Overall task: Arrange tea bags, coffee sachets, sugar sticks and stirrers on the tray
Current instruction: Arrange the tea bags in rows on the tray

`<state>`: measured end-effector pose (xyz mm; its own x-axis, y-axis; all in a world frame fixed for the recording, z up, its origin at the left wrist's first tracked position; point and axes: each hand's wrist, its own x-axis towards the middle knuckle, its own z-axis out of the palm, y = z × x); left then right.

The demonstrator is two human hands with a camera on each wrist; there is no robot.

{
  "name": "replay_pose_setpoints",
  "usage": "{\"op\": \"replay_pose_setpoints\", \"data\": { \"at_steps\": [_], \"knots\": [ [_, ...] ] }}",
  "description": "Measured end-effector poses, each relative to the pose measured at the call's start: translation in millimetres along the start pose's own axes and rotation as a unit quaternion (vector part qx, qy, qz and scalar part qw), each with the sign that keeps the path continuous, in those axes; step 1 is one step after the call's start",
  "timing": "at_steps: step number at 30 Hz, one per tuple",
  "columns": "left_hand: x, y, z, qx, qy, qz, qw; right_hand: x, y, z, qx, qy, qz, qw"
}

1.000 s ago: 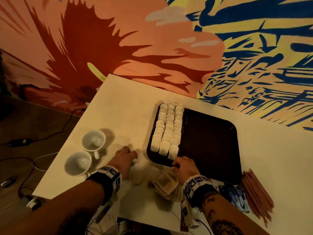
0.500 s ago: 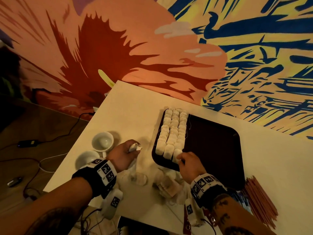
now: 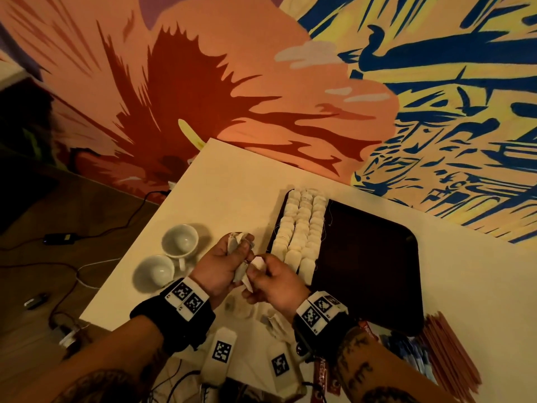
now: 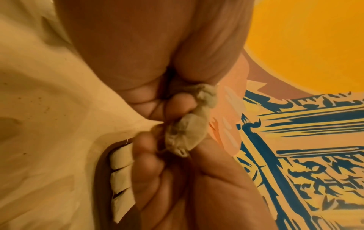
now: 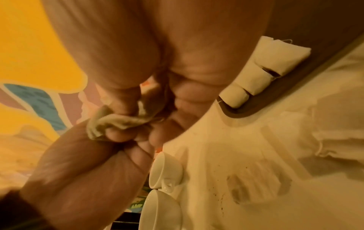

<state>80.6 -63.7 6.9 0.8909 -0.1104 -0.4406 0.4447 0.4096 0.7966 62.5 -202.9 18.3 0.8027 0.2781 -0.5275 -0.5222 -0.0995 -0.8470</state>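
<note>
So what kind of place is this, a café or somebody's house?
Probably a café or a hotel tea corner, though I can't be sure. A big painted mural covers the wall, two white cups stand on the table, and rows of tea bags fill one side of a dark serving tray.

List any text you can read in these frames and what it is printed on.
"NESC": white lettering on the red sachets below the right hand; this is a likely reading and the rest is blurred.
Wristband tags: square black-and-white marker patterns, no words.
Nothing else is readable.
</note>
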Motion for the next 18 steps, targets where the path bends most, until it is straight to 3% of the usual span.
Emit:
{"op": "replay_pose_setpoints", "data": {
  "at_steps": [6, 10, 14, 18],
  "knots": [
    [-2, -9, 27, -0.026, 0.050, -0.031, 0.998, 2, -8, -5, -0.091, 0.083, -0.007, 0.992],
    [4, -15, 40, 0.094, 0.094, -0.010, 0.991, 6, -12, -17, -0.164, 0.131, -0.030, 0.977],
    [6, -13, 44, 0.182, 0.131, 0.020, 0.974, -2, -19, -34, 0.011, 0.065, 0.011, 0.998],
    [6, -15, 47, 0.123, 0.157, -0.007, 0.980, -3, -16, -58, 0.102, 0.055, 0.028, 0.993]
  ]
}}
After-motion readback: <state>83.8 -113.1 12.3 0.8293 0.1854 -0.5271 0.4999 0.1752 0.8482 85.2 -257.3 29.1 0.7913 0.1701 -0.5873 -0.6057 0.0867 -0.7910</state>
